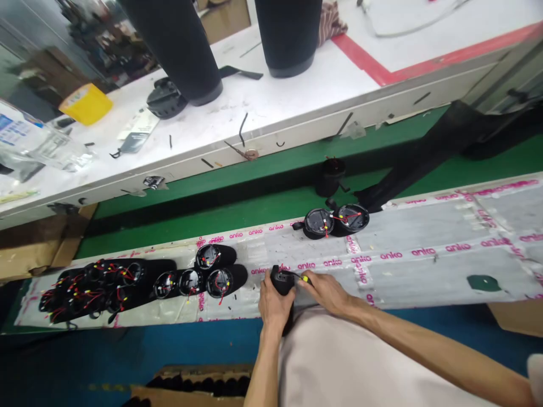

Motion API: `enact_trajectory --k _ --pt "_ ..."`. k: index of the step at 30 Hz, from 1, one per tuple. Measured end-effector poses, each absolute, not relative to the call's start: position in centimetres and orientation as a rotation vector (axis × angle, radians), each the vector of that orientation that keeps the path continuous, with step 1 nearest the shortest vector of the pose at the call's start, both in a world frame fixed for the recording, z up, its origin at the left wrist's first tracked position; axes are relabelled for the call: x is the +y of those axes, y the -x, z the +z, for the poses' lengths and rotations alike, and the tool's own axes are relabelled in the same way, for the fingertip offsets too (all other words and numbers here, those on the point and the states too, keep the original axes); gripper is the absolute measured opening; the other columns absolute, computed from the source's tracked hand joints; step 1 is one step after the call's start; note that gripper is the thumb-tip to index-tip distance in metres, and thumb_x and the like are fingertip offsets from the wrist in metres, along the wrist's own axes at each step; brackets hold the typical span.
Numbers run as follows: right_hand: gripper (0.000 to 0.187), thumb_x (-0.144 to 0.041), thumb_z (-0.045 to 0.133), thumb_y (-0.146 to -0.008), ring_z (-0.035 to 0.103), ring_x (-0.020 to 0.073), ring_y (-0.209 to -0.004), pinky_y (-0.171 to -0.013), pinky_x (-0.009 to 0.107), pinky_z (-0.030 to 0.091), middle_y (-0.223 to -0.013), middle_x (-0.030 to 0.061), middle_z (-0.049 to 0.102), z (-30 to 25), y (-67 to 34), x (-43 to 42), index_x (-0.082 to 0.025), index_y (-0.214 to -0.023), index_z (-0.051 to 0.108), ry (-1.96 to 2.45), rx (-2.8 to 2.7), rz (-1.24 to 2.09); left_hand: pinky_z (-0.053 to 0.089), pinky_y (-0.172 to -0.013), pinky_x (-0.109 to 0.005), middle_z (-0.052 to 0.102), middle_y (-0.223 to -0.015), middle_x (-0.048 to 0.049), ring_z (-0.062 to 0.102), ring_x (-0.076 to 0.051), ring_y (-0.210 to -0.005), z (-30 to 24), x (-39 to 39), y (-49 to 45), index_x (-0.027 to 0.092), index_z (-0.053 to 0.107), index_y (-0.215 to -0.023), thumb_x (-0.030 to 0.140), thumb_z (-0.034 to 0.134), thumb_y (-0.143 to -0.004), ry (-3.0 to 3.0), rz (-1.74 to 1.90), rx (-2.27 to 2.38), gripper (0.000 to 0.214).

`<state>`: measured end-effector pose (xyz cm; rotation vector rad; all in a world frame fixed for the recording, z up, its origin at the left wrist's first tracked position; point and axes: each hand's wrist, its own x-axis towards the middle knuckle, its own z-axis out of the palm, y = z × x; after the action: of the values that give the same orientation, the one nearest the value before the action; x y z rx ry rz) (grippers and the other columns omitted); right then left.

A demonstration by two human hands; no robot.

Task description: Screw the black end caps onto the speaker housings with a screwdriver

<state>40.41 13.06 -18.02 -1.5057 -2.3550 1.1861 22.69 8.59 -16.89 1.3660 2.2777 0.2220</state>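
My left hand [274,302] is wrapped round a black cylindrical housing [281,282] at the near edge of the low bench, close to my body. A strap or tab sticks up at the housing's top. With its fingers pinched, my right hand [327,291] grips a thin dark piece with a yellow end [304,278], just right of the housing's top. Whether that piece is a wire lead or a tool I cannot tell. Left of my hands lie black cylinders [219,282] with red wires and small yellow connectors in their open ends.
A packed group of wired cylinders [91,288] lies at the bench's left end. Two more wired cylinders [353,218] stand at its far edge. Beyond is a white table [339,96] with tall black cylinders [291,37] and a yellow tape roll [86,104]. A carton [186,395] sits below.
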Motion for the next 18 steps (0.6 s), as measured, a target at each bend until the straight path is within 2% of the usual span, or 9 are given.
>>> enact_trajectory --k 4,6,8,9,12,14,18 --pt "0.034 -0.041 0.033 -0.107 0.072 0.0262 -0.083 -0.071 0.032 0.045 -0.087 0.0091 0.074 -17.7 -40.2 13.2 -0.020 -0.108 0.059 1.502 -2.229 1.162 0.055 -0.087 -0.044 0.058 -0.129 -0.0188 0.068 -0.035 -0.111 -13.6 10.8 -22.2 0.019 0.029 -0.154 0.043 0.075 -0.077 -1.417 0.321 2.356 0.093" --pt "0.034 -0.041 0.033 -0.106 0.072 0.0268 -0.081 -0.069 0.032 0.045 -0.085 0.0093 0.074 -17.5 -40.2 13.2 -0.019 -0.107 0.059 1.514 -2.198 1.161 0.056 -0.085 -0.043 0.058 -0.130 -0.0185 0.068 -0.035 -0.110 -11.8 12.2 -21.4 0.018 0.032 -0.151 0.045 0.076 -0.077 -1.485 0.413 2.407 0.091" --pt "0.033 -0.041 0.033 -0.106 0.071 0.0263 -0.080 -0.069 0.032 0.045 -0.085 0.0088 0.074 -17.2 -40.5 13.1 -0.019 -0.107 0.059 1.508 -2.189 1.171 0.054 -0.090 -0.045 0.061 -0.130 -0.0179 0.067 -0.035 -0.112 -10.5 13.7 -20.4 0.018 0.036 -0.147 0.046 0.076 -0.077 -1.591 0.470 2.504 0.086" --pt "0.033 -0.041 0.033 -0.107 0.071 0.0259 -0.080 -0.069 0.032 0.046 -0.085 0.0084 0.074 -16.9 -40.6 13.0 -0.020 -0.107 0.059 1.492 -2.192 1.173 0.050 -0.099 -0.047 0.062 -0.129 -0.0178 0.066 -0.034 -0.115 -10.2 14.3 -19.8 0.017 0.037 -0.145 0.045 0.076 -0.077 -1.670 0.490 2.546 0.083" --pt "0.036 -0.043 0.032 -0.107 0.071 0.0253 -0.081 -0.071 0.033 0.048 -0.088 0.0078 0.075 -15.9 -41.3 13.3 -0.020 -0.110 0.059 1.422 -2.213 1.120 0.023 -0.120 -0.057 0.065 -0.130 -0.0188 0.058 -0.033 -0.127 -10.1 15.7 -18.4 0.014 0.038 -0.142 0.040 0.070 -0.082 -1.883 0.481 2.644 0.073" --pt "0.039 -0.044 0.030 -0.108 0.072 0.0252 -0.083 -0.073 0.034 0.049 -0.093 0.0089 0.075 -14.9 -41.9 14.3 -0.020 -0.114 0.059 1.413 -2.202 1.001 0.012 -0.121 -0.064 0.065 -0.130 -0.0209 0.053 -0.034 -0.133 -10.4 16.2 -17.8 0.011 0.038 -0.141 0.039 0.066 -0.084 -1.932 0.409 2.707 0.069" --pt "0.041 -0.045 0.032 -0.107 0.070 0.0267 -0.095 -0.075 0.035 0.053 -0.121 0.0147 0.068 -12.2 -43.0 18.0 -0.018 -0.127 0.056 1.565 -2.133 0.594 0.011 -0.117 -0.071 0.064 -0.129 -0.0249 0.040 -0.038 -0.142 -10.8 16.2 -17.2 0.005 0.042 -0.138 0.040 0.066 -0.083 -1.894 0.194 2.810 0.070"
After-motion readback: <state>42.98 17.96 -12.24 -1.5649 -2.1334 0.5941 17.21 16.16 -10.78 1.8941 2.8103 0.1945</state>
